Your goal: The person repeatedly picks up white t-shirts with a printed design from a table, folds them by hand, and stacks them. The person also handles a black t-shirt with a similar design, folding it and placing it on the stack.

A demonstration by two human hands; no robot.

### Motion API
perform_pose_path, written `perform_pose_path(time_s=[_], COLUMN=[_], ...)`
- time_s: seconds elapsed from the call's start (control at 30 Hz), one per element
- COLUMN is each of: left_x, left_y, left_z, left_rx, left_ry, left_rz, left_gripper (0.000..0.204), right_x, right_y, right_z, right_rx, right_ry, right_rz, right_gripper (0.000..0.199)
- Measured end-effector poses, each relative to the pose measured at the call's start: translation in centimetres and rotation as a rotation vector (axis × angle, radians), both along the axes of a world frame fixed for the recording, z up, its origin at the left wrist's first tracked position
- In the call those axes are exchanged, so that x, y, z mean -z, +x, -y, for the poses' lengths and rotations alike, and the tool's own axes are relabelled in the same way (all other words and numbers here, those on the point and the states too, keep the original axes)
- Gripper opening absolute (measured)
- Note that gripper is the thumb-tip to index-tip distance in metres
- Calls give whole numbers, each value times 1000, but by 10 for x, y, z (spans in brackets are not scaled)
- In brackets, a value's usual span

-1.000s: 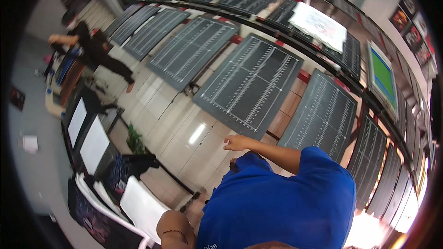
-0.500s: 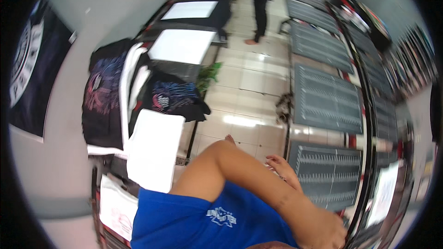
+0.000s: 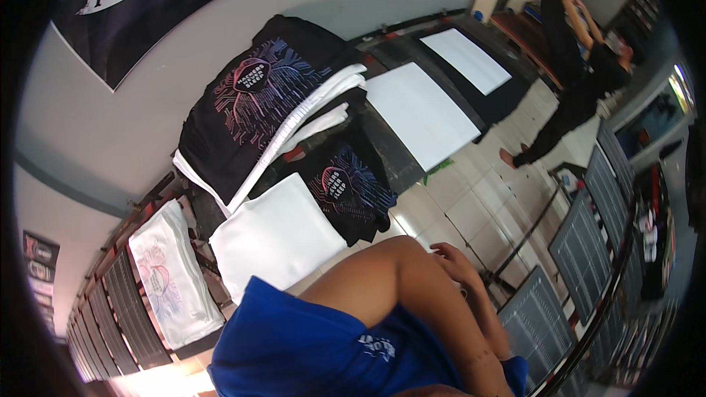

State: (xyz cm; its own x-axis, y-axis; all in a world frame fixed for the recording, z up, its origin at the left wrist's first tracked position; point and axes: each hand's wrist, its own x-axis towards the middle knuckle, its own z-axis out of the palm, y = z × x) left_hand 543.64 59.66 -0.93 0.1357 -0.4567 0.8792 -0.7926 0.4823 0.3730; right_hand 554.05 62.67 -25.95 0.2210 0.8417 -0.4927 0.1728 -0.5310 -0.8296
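My left arm, in a blue sleeve, bends across my body, and its hand lies outside the picture. Partly behind that forearm, my right hand hangs near the left elbow with loosely curved fingers; nothing shows in it. Closest to my arms is a stack of blank white cloth or sheets. Beside it lies a black T-shirt with a pink-blue print. Behind it, a larger pile of black T-shirts with the same print rests over white layers.
White shirts with a faint print lie left on a rack of dark boards. Beyond are two white sheets on dark boards. Grey boards line the right side, across a tiled aisle. A person in black stands at the far end.
My view has swung left and tilted, bringing the shirts closer to the middle. My left hand has dropped out of the picture. The far person now appears at upper right, arms raised.
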Motion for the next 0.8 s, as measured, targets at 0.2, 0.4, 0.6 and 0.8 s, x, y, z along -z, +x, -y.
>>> perform_pose_path(time_s=[0.2, 0.4, 0.6, 0.8], left_x=[33, 169, 274, 256], left_y=[51, 79, 35, 55], left_z=[-171, -343, -455, -509], left_rx=[-573, -1454, -1410, -1481], left_ry=[-147, -693, -1916, -1313], left_rz=[-395, -1157, -1043, -1347], left_gripper=[27, 15, 34, 50], right_x=[45, 54, 46, -23], right_y=[40, 74, 80, 87], right_z=[-208, -435, -530, -555], right_rx=[-189, 79, 352, 68], right_ry=[94, 94, 2, 127], right_rz=[-504, -1063, -1290, -1291], right_gripper=[44, 71, 26, 15])
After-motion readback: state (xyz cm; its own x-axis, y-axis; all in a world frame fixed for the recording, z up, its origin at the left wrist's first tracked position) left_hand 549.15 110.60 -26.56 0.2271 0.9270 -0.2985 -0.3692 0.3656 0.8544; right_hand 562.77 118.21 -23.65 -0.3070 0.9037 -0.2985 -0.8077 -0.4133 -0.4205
